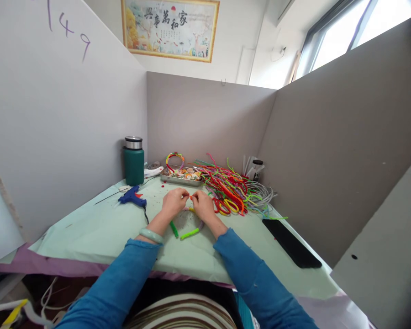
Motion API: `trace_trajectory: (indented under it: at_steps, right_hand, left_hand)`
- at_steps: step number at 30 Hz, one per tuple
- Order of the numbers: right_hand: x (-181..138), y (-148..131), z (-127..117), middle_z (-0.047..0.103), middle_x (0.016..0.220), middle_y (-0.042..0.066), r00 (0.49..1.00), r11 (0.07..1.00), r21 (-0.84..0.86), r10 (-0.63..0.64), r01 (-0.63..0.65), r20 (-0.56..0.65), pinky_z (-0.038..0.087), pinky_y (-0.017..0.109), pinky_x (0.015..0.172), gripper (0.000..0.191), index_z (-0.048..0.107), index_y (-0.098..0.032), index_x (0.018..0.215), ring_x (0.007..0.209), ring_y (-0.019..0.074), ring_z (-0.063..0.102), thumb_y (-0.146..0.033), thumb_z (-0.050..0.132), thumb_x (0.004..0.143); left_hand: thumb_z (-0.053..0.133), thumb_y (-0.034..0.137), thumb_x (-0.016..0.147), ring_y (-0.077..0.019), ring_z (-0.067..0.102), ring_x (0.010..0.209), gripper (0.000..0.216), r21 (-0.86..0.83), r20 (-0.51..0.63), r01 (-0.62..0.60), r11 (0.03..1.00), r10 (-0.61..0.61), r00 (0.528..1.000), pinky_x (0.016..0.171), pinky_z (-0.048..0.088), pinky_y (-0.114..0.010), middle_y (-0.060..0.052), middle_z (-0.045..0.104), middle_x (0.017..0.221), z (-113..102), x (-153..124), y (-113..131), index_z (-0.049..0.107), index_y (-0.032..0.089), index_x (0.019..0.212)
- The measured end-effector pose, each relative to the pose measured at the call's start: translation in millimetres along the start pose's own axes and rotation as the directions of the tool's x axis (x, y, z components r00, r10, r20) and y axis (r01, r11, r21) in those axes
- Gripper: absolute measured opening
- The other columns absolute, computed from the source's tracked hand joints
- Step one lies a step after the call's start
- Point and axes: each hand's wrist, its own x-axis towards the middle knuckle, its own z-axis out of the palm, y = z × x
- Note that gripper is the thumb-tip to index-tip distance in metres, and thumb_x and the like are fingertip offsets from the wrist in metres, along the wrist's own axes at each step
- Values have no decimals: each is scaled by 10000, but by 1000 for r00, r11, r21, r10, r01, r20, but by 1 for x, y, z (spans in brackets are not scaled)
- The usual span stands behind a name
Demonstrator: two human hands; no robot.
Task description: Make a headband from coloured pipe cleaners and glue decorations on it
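Observation:
My left hand [174, 202] and my right hand [202, 205] meet over the middle of the pale green table cover [89, 228]. Both are pinched closed on a small orange pipe cleaner piece [191, 197] held between the fingertips. A headband wrapped in coloured pipe cleaner [192, 224] lies under my hands, with a bright green end [189, 234] and a darker green piece [173, 229] sticking out toward me. A jade bangle sits on my left wrist.
A blue glue gun [133, 196] lies left of my hands. At the back stand a green flask [134, 161] and a metal tray [181, 176] of small decorations. A heap of coloured pipe cleaners [229, 187] lies right; a black phone [291, 242] nearer the right edge.

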Motion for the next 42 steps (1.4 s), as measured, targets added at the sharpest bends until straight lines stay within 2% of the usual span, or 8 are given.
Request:
trace_trajectory:
  at_steps: [8, 14, 19, 24, 32, 38, 40, 42]
  right_hand:
    - [-4, -6, 0, 611, 892, 73, 997, 983, -173, -60, 69, 57, 317, 279, 642, 157, 577, -191, 894, 789, 178, 539, -225, 428, 861]
    - [-3, -5, 2, 612, 883, 77, 999, 991, -131, -34, 39, 38, 331, 278, 658, 152, 583, -188, 877, 786, 179, 540, -222, 436, 851]
    - [1, -2, 11, 630, 781, 40, 997, 988, 137, 79, -76, -15, 353, 259, 645, 116, 591, -187, 794, 734, 162, 550, -214, 478, 802]
    - [4, 3, 19, 624, 712, 13, 983, 934, 328, 172, -140, -69, 374, 251, 642, 120, 588, -189, 734, 691, 150, 553, -236, 482, 765]
    - [7, 8, 25, 571, 620, -14, 955, 797, 560, 296, -226, -37, 380, 225, 547, 111, 560, -180, 686, 581, 125, 515, -268, 494, 697]
    - [7, 0, 22, 564, 618, -27, 932, 525, 800, 343, -292, 116, 344, 200, 433, 149, 536, -173, 733, 446, 77, 445, -303, 537, 660]
    - [6, -2, 21, 577, 635, -18, 936, 502, 812, 319, -298, 147, 337, 199, 417, 154, 531, -172, 735, 428, 70, 430, -308, 540, 664]
    - [5, -2, 19, 586, 656, -9, 945, 552, 783, 297, -286, 136, 351, 203, 424, 155, 535, -172, 743, 437, 75, 444, -313, 536, 678]
  left_hand:
    - [425, 229, 815, -189, 581, 869, 250, 220, 56, -59, 974, 48, 997, 731, 386, -269, -82, 651, 959, -4, -10, 10, 658, 202, 902]
    - [417, 246, 813, -202, 593, 845, 254, 227, 49, -54, 972, 44, 998, 721, 388, -279, -100, 658, 918, 1, -9, 12, 654, 184, 883]
    - [502, 249, 743, -172, 599, 775, 185, -38, 24, 93, 995, -92, 995, 671, 394, -240, -43, 690, 805, 7, -1, 3, 676, 208, 791]
    - [534, 242, 724, -151, 608, 730, 195, -323, 93, 208, 923, -187, 978, 629, 410, -212, -30, 700, 782, 11, 4, 0, 700, 179, 806]
    - [565, 247, 733, -182, 607, 887, 194, -313, 35, 116, 943, -110, 993, 761, 427, -227, -45, 706, 888, 15, 3, 2, 721, 209, 842]
    - [613, 277, 691, -87, 519, 509, 212, -675, 179, 306, 672, -253, 951, 468, 403, -191, -42, 661, 725, 13, 2, 3, 663, 131, 836]
    - [610, 266, 690, -62, 453, 426, 172, -724, 211, 330, 606, -261, 942, 412, 368, -182, -17, 615, 618, 12, 2, 4, 641, 118, 772]
    - [611, 237, 685, -58, 441, 401, 132, -749, 210, 320, 580, -250, 945, 391, 359, -181, -7, 592, 578, 10, 3, 4, 618, 115, 734]
